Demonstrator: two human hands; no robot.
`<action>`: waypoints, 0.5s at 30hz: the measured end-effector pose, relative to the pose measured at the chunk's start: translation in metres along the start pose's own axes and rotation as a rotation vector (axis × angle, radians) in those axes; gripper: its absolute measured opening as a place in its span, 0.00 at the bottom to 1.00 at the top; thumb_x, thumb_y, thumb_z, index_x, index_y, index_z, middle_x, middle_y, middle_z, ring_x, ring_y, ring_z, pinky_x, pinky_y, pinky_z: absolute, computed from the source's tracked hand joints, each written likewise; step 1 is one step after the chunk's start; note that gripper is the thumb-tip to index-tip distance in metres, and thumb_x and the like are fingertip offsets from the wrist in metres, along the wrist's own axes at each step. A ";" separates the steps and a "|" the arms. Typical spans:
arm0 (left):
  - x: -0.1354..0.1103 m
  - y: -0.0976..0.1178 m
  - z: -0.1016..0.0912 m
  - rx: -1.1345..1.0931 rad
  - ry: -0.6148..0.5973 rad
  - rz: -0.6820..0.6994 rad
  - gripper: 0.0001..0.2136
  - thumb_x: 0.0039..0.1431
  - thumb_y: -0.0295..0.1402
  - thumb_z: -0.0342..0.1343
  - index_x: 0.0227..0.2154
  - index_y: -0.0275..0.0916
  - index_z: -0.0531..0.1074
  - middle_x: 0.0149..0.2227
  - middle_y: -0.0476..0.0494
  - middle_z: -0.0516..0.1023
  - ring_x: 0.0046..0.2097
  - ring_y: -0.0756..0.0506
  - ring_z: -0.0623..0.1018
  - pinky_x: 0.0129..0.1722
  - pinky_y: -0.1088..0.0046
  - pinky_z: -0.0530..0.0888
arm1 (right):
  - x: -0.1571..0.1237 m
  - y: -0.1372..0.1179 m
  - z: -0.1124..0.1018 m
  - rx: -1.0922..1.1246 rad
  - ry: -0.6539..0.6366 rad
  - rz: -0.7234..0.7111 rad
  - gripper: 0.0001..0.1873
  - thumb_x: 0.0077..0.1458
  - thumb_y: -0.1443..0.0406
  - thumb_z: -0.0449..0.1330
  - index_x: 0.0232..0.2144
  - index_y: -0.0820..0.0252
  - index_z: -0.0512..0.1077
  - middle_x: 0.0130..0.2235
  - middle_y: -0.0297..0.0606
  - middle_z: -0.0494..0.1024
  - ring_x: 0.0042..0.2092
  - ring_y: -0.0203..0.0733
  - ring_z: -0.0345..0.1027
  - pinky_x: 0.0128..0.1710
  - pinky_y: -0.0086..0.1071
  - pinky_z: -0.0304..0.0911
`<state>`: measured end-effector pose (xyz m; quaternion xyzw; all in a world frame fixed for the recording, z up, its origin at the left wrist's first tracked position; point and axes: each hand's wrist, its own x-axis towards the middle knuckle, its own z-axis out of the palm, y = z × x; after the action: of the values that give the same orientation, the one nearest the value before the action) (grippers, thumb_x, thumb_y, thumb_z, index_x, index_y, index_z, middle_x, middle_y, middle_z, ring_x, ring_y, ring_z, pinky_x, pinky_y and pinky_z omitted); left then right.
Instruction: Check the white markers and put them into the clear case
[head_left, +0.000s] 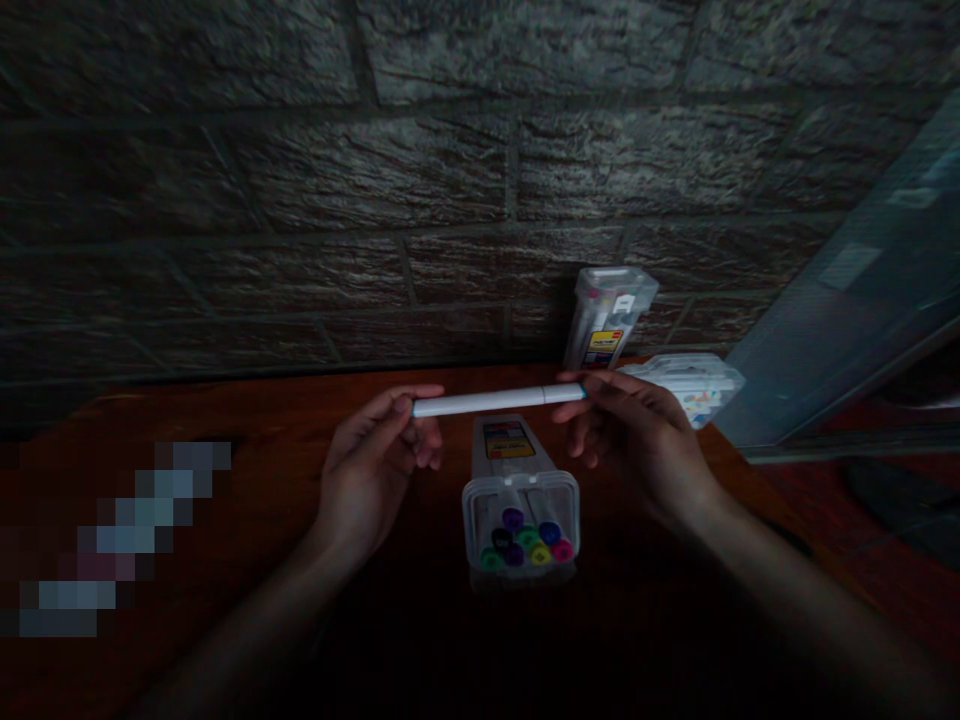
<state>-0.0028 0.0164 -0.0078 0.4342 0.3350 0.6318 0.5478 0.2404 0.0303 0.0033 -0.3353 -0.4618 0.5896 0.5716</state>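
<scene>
A white marker (499,401) with blue ends is held level between both hands. My left hand (379,460) pinches its left end with thumb and fingertips. My right hand (637,440) pinches its right end the same way. Just below the marker, a clear plastic case (519,505) lies on the dark wooden table (247,480). Its open end faces me and shows several markers with coloured caps. The scene is dim.
A second clear marker case (609,315) stands against the dark brick wall (375,180). A third case (694,385) lies to its right. A tilted glass pane (862,300) is at the far right. A blurred patch covers something at the lower left.
</scene>
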 end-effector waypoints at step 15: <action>0.001 -0.008 -0.002 0.196 0.005 0.093 0.07 0.63 0.35 0.64 0.41 0.40 0.83 0.25 0.50 0.77 0.24 0.53 0.70 0.25 0.78 0.70 | 0.002 0.008 -0.002 -0.138 0.003 -0.113 0.11 0.51 0.61 0.76 0.36 0.58 0.81 0.29 0.35 0.85 0.21 0.32 0.73 0.18 0.22 0.67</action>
<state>-0.0016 0.0193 -0.0157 0.4994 0.3760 0.6218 0.4718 0.2389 0.0335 -0.0048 -0.3482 -0.5186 0.5225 0.5803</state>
